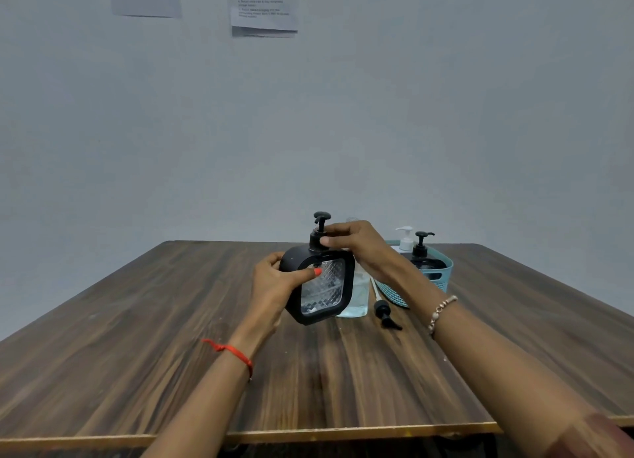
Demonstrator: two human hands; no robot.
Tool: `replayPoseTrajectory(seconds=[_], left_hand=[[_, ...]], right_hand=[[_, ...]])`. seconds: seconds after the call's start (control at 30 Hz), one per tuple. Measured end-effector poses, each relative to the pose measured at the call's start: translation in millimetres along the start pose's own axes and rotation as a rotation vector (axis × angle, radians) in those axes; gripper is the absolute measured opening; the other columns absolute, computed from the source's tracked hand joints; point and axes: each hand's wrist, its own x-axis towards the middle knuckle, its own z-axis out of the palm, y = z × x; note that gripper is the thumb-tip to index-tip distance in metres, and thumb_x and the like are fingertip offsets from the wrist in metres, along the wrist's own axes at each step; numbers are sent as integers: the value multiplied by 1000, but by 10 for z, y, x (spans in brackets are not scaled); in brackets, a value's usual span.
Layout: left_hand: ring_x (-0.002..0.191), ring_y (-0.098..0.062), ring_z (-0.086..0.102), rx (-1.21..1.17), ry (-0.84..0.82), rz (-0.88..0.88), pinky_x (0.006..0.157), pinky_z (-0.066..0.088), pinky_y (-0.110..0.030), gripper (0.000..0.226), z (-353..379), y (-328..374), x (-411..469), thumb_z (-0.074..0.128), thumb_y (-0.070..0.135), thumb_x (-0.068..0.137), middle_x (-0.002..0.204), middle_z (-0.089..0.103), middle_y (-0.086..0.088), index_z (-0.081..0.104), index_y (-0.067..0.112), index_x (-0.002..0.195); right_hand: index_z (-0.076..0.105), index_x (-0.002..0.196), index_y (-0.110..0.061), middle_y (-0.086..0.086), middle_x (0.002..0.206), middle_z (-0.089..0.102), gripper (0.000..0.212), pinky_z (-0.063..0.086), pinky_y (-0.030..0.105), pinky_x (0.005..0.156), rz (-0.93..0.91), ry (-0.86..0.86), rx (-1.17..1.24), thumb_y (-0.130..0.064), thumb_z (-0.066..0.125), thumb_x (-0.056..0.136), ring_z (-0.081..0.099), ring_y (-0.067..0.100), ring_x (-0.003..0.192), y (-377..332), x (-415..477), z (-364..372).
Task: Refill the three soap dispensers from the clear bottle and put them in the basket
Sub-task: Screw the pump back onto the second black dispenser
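Observation:
A square black soap dispenser (324,288) with a clear patterned window is tilted above the table. My left hand (274,282) grips its left side, thumb across the window. My right hand (353,243) pinches the collar of its black pump (320,226). Behind it stands the clear bottle (356,296), mostly hidden, with pale liquid in it. To the right, a teal basket (442,272) holds a white-pump dispenser (405,238) and a black-pump dispenser (422,250).
A loose black pump head (386,315) with its white tube lies on the wooden table (171,320) beside the bottle. The table's front edge runs near the bottom of the view. Papers hang on the grey wall behind.

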Motion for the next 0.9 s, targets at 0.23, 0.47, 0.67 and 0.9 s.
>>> replayPoseTrajectory(seconds=[0.23, 0.47, 0.67, 0.9], left_hand=[[66, -16, 69, -5, -14, -5, 58, 55, -26, 39, 40, -3, -9, 81, -6, 58, 80, 71, -9, 61, 4, 90], [67, -17, 69, 0, -14, 8, 62, 55, -28, 36, 62, -23, 26, 81, -6, 58, 79, 71, -7, 62, 6, 86], [79, -22, 69, 101, 99, 46, 71, 56, -38, 43, 214, -78, -2, 86, 8, 55, 86, 70, -7, 59, 12, 89], [74, -20, 67, 109, 83, 31, 67, 55, -34, 40, 262, -63, -91, 85, 5, 57, 83, 69, -6, 59, 10, 89]], right_hand=[[67, 89, -11, 3, 86, 69, 28, 51, 32, 81, -35, 104, -135, -23, 81, 69, 67, 18, 81, 29, -19, 87], [72, 78, -18, -5, 72, 69, 14, 51, 19, 66, -46, 127, -191, -16, 81, 68, 66, 7, 65, -91, -125, 28], [59, 49, -30, -8, 62, 65, 27, 49, 48, 82, -72, 526, -312, -34, 85, 57, 66, 18, 76, 5, -108, 282], [48, 43, -22, -5, 51, 52, 40, 42, 35, 73, -95, 557, -454, -31, 80, 64, 58, 22, 74, 1, -165, 279]])
